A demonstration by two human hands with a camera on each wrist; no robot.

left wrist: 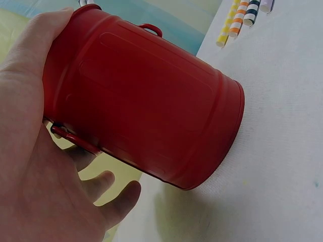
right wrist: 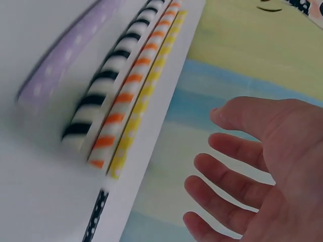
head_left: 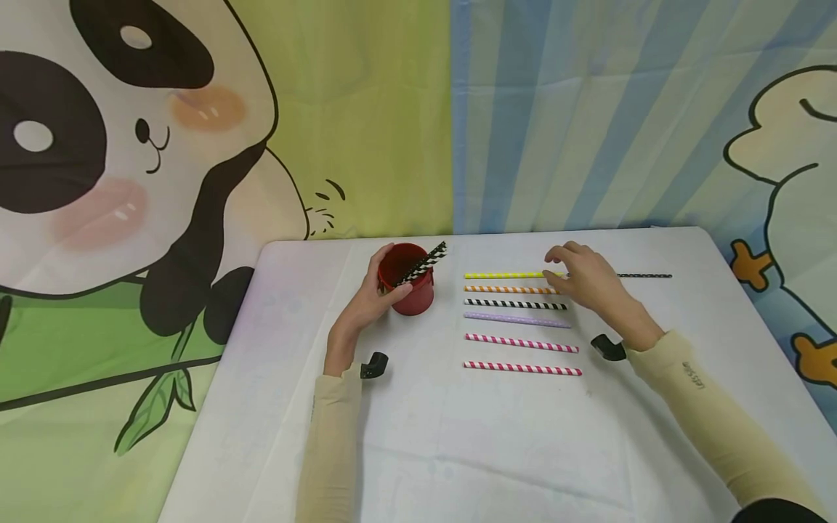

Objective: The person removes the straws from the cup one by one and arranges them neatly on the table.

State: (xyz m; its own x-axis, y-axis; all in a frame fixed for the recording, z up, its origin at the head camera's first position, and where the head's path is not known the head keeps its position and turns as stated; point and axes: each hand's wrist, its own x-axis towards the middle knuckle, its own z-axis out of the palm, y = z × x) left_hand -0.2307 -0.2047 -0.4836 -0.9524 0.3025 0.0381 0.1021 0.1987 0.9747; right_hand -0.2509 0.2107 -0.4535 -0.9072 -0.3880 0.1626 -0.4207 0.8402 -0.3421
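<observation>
My left hand [head_left: 371, 298] grips a small red metal bucket [head_left: 418, 301] near its rim, with the thumb on the near side. Black-and-white paper straws [head_left: 425, 263] lean out of the bucket toward the right. My right hand [head_left: 588, 280] hovers over the right ends of the straw row, fingers loosely bent and nothing held, as the right wrist view shows. Beneath it lie a yellow straw [head_left: 503, 276] and an orange-striped straw [head_left: 510, 290]. A black dotted straw [head_left: 644, 276] extends out to the right, partly hidden by the hand.
Nearer me lie a black-striped straw [head_left: 516, 303], a lavender straw [head_left: 516, 319], a pink-striped straw [head_left: 522, 343] and a red-striped straw [head_left: 522, 369], roughly parallel. All rest on a white-covered table [head_left: 497, 443]. A printed curtain [head_left: 386, 123] hangs behind its far edge.
</observation>
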